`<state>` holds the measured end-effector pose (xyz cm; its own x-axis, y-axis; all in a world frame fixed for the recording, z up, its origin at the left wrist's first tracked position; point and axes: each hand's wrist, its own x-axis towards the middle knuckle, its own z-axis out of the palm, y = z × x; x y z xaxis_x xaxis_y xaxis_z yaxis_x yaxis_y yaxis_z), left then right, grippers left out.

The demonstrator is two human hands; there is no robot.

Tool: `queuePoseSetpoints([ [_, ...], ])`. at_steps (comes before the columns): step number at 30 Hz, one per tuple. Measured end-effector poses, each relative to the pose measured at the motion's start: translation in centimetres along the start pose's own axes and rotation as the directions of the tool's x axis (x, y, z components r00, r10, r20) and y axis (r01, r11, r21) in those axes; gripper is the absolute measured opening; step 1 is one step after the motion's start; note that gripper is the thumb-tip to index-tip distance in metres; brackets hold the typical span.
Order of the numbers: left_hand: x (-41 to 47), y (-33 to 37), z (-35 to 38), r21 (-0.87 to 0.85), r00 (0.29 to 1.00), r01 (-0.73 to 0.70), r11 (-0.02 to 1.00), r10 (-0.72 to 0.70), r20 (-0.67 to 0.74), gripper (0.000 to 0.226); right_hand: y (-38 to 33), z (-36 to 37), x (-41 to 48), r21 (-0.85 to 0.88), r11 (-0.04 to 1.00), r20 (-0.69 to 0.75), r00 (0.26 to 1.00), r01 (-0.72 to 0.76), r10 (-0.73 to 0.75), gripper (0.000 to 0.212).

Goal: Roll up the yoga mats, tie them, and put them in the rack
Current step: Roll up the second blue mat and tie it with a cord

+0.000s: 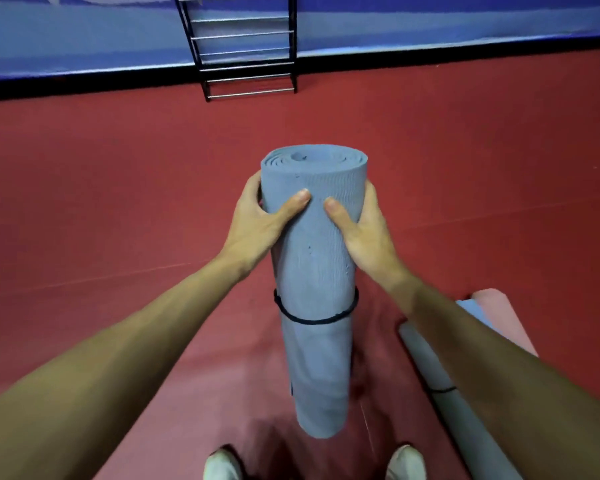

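Mat (314, 271) between left hand (257, 225), right hand (368, 232)

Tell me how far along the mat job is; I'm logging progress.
Done: the blue mat is rolled and bound with a black cord. In hand: left hand and right hand grip it upright. Left: carrying it to the rack, which shows no mats; a second tied roll and a pink mat lie on the floor.

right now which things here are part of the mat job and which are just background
In the job: rolled blue-grey mat gripped by left hand and right hand, black cord round it, black metal rack, tied grey-blue mat, pink mat.
Just there: white shoes, blue wall padding, red floor.
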<state>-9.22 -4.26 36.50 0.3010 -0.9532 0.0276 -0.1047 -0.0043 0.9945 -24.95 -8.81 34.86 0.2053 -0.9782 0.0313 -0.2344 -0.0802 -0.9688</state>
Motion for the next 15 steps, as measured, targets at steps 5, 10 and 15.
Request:
queuePoseSetpoints([
  [5,0.1,12.2,-8.2,0.001,0.995,0.078,0.997,-0.078,0.057,0.086,-14.5,1.3,0.0,-0.071,0.997,0.145,0.989,-0.010,0.020,0.100],
  [10,-0.9,21.7,-17.4,0.008,0.997,0.059,0.998,-0.059,0.046,0.088,-28.0,5.0,-0.2,-0.264,0.962,0.367,0.930,0.073,0.030,0.138],
  [15,-0.9,28.6,-24.1,0.069,0.999,-0.017,0.997,0.014,0.036,0.103,-36.3,8.3,0.1,-0.250,0.947,0.411,0.908,0.200,-0.083,0.106],
])
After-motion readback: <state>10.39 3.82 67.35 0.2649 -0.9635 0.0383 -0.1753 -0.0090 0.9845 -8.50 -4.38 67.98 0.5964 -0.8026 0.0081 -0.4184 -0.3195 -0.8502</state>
